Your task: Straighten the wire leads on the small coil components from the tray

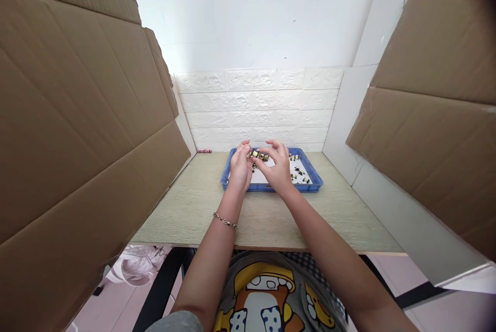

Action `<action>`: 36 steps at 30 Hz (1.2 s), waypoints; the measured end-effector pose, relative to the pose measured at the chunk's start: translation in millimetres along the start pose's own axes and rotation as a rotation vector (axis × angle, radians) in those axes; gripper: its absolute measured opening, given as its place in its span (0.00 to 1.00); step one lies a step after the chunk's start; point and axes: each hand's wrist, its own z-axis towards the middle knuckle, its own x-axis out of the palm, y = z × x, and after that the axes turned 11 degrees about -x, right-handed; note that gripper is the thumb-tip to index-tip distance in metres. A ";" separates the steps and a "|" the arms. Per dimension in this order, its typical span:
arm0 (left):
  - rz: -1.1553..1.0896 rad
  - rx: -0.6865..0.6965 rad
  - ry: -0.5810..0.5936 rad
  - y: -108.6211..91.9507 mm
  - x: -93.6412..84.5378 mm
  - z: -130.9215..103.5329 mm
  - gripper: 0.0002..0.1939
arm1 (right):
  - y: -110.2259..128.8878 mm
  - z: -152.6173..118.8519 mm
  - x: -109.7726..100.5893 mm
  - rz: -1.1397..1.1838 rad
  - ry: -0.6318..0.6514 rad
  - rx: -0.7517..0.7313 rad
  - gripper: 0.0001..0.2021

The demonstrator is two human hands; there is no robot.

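My left hand (241, 168) is over the left part of a blue tray (318, 183), its fingers curled around a small yellow-and-black electronic part (256, 154). From the other side comes my right hand (279, 168), thumb and index finger bent toward each other at that same part. Fingers partly hide the part, so its exact kind is too small to make out. More small yellow-and-black parts (306, 180) lie scattered on the white lining of the tray, and several appear in a cluster (264, 157) behind my hands.
The tray stands on a light wooden table (186, 203) against a white brick-patterned wall (256, 99). Tall cardboard sheets (85, 105) flank the left side and more cardboard (430, 125) the right. A red tube-like object (204, 151) lies at the table's back left.
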 end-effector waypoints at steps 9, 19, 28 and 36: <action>-0.131 -0.093 -0.009 -5.6 -0.9 -0.2 0.06 | -2.6 -0.8 0.2 -0.019 -0.002 -0.003 0.07; -0.111 -0.091 -0.082 -11.2 -3.6 -1.2 0.06 | -5.4 0.7 -2.7 -0.063 -0.034 -0.040 0.07; 0.059 0.099 -0.057 -12.3 4.0 -10.9 0.10 | 15.5 19.4 -25.5 -0.114 -0.048 -0.123 0.07; 0.237 0.235 0.072 -55.5 22.0 -67.9 0.13 | 66.2 32.9 -80.8 -0.183 0.081 -0.154 0.06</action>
